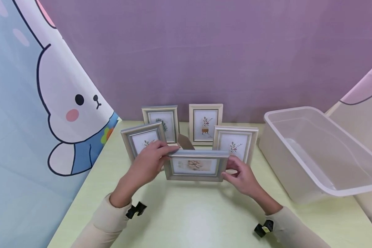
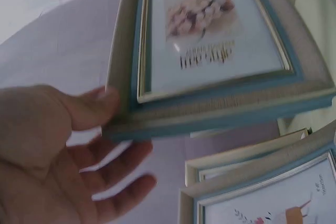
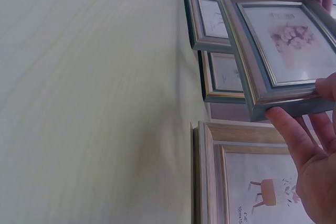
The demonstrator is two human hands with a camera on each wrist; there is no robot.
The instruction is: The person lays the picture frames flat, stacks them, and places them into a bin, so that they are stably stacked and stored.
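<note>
Both hands hold a silver-grey picture frame [image 1: 193,166] lying lengthwise, one at each end, with its pink flower print facing me. My left hand [image 1: 145,163] grips the left end, thumb on the front and fingers behind, as the left wrist view shows. At the other end my right hand [image 1: 242,176] pinches the edge between thumb and fingers. A brown flap [image 1: 186,142] sticks up behind the held frame. In the right wrist view, the held frame [image 3: 291,43] is raised off the pale tabletop [image 3: 94,98].
Behind stand several picture frames: a grey one [image 1: 126,138] at left, a pale one [image 1: 175,113] behind it, a cream one [image 1: 191,122] at centre back, and another [image 1: 251,141] at right. A white plastic bin [image 1: 285,162] stands right, against a purple backdrop [image 1: 204,51].
</note>
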